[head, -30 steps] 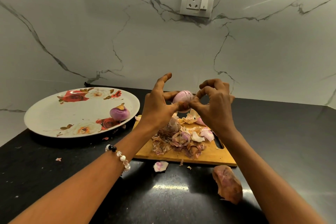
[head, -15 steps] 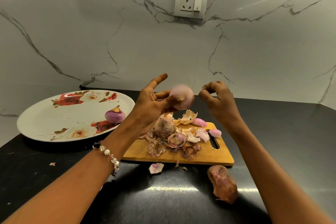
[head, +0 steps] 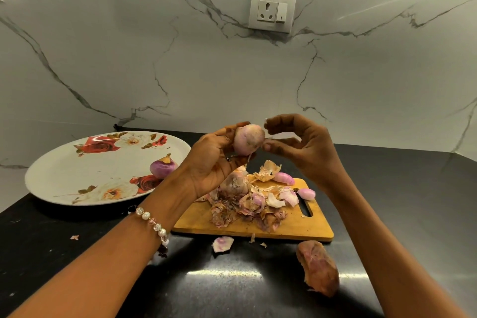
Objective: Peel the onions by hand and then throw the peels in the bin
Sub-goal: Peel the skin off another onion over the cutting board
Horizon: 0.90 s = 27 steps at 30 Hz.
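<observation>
Left hand (head: 214,162) grips an onion (head: 249,139); right hand (head: 299,146) pinches its thin skin, which may tear short.

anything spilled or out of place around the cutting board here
Yes. A few peel scraps have strayed off the cutting board onto the black counter: a large brown peel near the board's front right corner, a pale pink piece at its front edge, and a tiny scrap far left. The rest sit piled on the board.
</observation>
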Motion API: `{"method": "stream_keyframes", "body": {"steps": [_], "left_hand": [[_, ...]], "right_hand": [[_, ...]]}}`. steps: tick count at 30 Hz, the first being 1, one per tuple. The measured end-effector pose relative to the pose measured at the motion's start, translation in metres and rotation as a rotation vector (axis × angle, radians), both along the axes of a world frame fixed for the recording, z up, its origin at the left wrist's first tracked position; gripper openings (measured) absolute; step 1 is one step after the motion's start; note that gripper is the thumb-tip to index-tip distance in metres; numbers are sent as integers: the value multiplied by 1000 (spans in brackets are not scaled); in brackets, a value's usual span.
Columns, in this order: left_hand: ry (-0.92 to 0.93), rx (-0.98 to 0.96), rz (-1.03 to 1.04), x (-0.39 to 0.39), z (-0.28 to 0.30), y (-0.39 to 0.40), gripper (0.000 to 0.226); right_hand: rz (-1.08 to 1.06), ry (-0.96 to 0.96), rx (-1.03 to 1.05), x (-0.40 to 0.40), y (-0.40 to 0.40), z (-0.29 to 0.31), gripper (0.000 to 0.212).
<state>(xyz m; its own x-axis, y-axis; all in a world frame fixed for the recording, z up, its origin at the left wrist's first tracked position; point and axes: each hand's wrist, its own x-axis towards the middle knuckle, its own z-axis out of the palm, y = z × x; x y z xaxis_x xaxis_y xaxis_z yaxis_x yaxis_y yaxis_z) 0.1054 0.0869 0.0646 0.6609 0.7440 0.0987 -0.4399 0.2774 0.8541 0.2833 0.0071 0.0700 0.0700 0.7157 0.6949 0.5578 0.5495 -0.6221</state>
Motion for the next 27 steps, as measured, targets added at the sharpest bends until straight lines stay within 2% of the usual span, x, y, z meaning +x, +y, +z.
{"method": "stream_keyframes", "body": {"steps": [3, 6, 12, 15, 18, 21, 23, 27], "left_hand": [[66, 33, 46, 0, 0, -1, 26], [165, 95, 27, 0, 0, 1, 36], [227, 154, -13, 1, 0, -2, 38], [263, 213, -24, 0, 1, -1, 44], [191, 273, -85, -4, 4, -4, 31], [167, 367, -91, -6, 4, -4, 24], [190, 439, -82, -8, 3, -3, 27], [273, 605, -54, -9, 1, 1, 37]], "right_hand": [[30, -168, -44, -3, 2, -1, 61], [-1, -214, -60, -6, 4, -3, 62], [19, -166, -60, -7, 4, -5, 57], [46, -60, -101, -5, 4, -6, 55], [84, 13, -126, -3, 2, -5, 55], [47, -115, -72, -2, 2, -3, 59], [3, -239, -5, -1, 2, -2, 62], [-60, -403, 87, -2, 2, 0, 55]]}}
